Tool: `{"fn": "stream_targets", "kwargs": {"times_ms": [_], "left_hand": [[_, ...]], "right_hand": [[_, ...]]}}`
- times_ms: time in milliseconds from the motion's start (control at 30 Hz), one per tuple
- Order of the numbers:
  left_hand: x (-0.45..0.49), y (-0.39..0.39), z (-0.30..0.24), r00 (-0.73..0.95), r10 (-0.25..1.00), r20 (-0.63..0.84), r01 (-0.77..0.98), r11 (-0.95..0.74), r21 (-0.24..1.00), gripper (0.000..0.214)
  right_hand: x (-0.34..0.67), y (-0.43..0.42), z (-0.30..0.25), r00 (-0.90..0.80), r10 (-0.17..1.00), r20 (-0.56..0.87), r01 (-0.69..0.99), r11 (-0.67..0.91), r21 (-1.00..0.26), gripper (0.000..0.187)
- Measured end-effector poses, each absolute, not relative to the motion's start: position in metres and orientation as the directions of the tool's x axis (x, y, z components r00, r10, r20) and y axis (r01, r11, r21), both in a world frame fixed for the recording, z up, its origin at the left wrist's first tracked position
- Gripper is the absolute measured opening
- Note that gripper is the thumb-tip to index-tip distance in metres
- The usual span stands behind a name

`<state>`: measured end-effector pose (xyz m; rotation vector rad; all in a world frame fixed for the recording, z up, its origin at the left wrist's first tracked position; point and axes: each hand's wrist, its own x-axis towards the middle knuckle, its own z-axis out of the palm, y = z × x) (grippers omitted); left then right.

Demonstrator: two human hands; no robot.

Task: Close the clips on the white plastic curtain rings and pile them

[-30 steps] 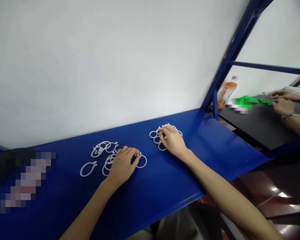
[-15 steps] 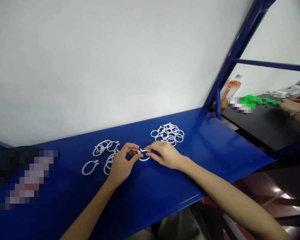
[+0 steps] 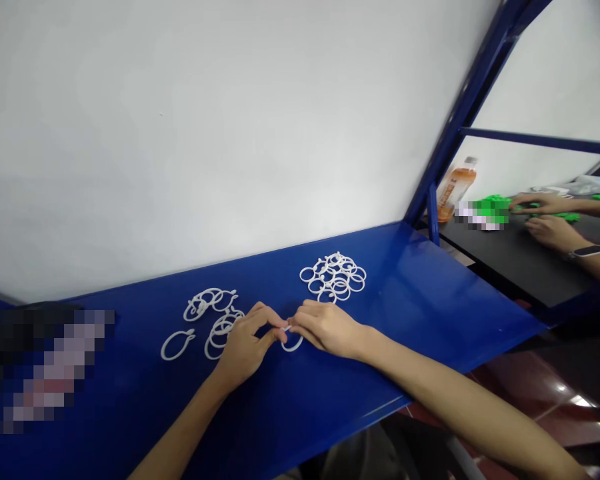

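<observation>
Pinches a white ring (image 3: 293, 349) below frame centre, with nearly closed fingertips of left hand (image 3: 246, 341) and right hand (image 3: 333, 328), seemingly to steady its top from both sides.

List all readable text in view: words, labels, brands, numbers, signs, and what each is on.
None legible.
Bottle label: lettering, too blurred to read.
Left item on the blue table: pixelated patch, unreadable.
Item beside the bottle: pixelated, unreadable.
Co-worker's wristband: no digits readable.
White ring between left hand and right hand: no marking visible.
</observation>
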<state>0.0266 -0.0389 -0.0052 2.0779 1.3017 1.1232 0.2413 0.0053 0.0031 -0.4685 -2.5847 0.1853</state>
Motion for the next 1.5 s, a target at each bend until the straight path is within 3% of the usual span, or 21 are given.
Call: {"fn": "stream_targets", "kwargs": {"times_ms": [233,433,500,600,733,867,1067,1367,1500], "left_hand": [[0.033,-0.039,-0.003,0.235,0.881,0.411,0.542,-0.470,0.697,0.021],[0.021,-0.030,0.000,0.193,0.858,0.476,0.760,-0.437,0.480,0.021],[0.008,-0.026,0.001,0.135,0.868,0.478,0.877,-0.329,0.350,0.033],[-0.010,-0.020,0.001,-0.030,0.911,0.412,0.987,-0.038,0.154,0.059],[-0.019,-0.017,-0.003,-0.120,0.951,0.285,0.993,0.114,0.038,0.072],[-0.018,-0.013,-0.009,-0.123,0.961,0.247,0.992,0.122,0.016,0.068],[-0.019,-0.012,-0.012,-0.121,0.951,0.285,0.993,0.117,0.029,0.040],[-0.016,-0.017,-0.005,-0.036,0.882,0.470,0.988,-0.037,0.147,0.018],[-0.010,-0.018,0.001,-0.074,0.850,0.522,0.952,-0.097,0.292,0.016]], "right_hand": [[0.242,0.005,0.002,-0.815,0.334,0.473,0.298,0.943,-0.152,0.032],[0.249,0.025,0.003,-0.671,0.447,0.592,0.386,0.892,-0.236,0.027],[0.260,0.040,0.004,-0.556,0.520,0.648,0.483,0.837,-0.256,0.027],[0.283,0.063,0.004,-0.365,0.646,0.671,0.655,0.690,-0.308,0.029],[0.308,0.086,0.001,-0.216,0.748,0.628,0.778,0.520,-0.352,0.028],[0.315,0.093,-0.002,-0.239,0.788,0.567,0.798,0.492,-0.347,0.021],[0.312,0.092,-0.005,-0.301,0.803,0.514,0.806,0.502,-0.313,0.012],[0.314,0.091,-0.003,-0.289,0.769,0.570,0.781,0.534,-0.324,0.015],[0.307,0.083,0.006,-0.275,0.725,0.631,0.758,0.567,-0.322,0.016]]}}
